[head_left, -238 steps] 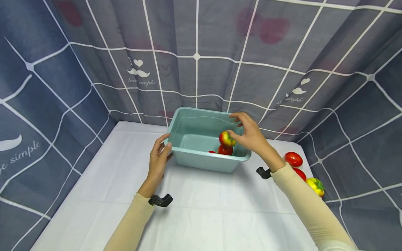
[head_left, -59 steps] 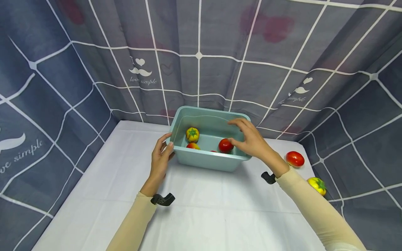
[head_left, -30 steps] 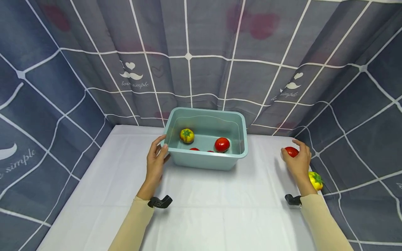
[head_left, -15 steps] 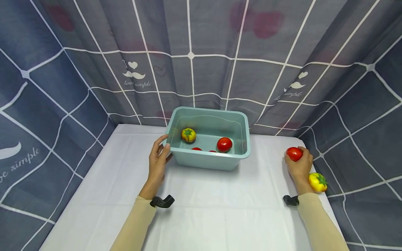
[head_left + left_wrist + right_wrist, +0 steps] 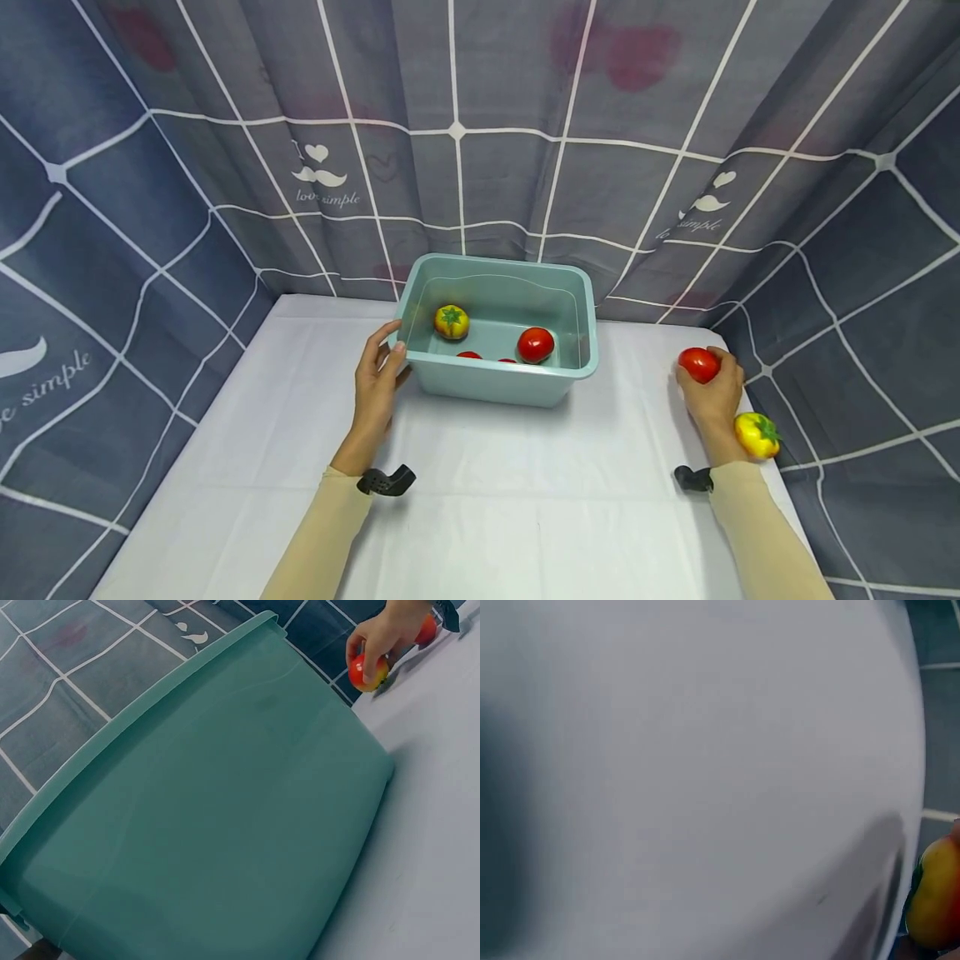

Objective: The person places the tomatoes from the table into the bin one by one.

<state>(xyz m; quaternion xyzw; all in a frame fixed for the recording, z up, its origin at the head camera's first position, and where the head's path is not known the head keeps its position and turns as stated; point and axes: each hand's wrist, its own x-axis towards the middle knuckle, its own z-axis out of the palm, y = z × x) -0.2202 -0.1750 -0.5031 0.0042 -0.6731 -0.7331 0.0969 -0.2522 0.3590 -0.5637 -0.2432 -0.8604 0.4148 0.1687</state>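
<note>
My left hand [image 5: 375, 379] grips the left end of a pale green plastic box [image 5: 495, 383], with the thumb at its rim. My right hand [image 5: 714, 392] holds a tomato-like red-and-yellow fruit [image 5: 698, 365] near the table's right edge. In the left wrist view, the held fruit [image 5: 367, 673] shows its yellow side and a bit of green, fingers curled round it. At the right edge of the right wrist view is part of the fruit [image 5: 936, 896]. Inside the box lie a yellow fruit [image 5: 452, 322] with a green leafy top and a red one [image 5: 536, 345]; two red slivers show behind the front wall.
Beside my right wrist, at the table's right edge, sits another yellow fruit [image 5: 757, 436] with a green top. White cloth covers the table [image 5: 480, 500]. Grey checked curtains [image 5: 517, 192] stand close behind the box and along both sides.
My right hand has moved from over the box to the right and taken hold of the red-and-yellow fruit. More fruit lies in the box than at first. My left hand stays on the box.
</note>
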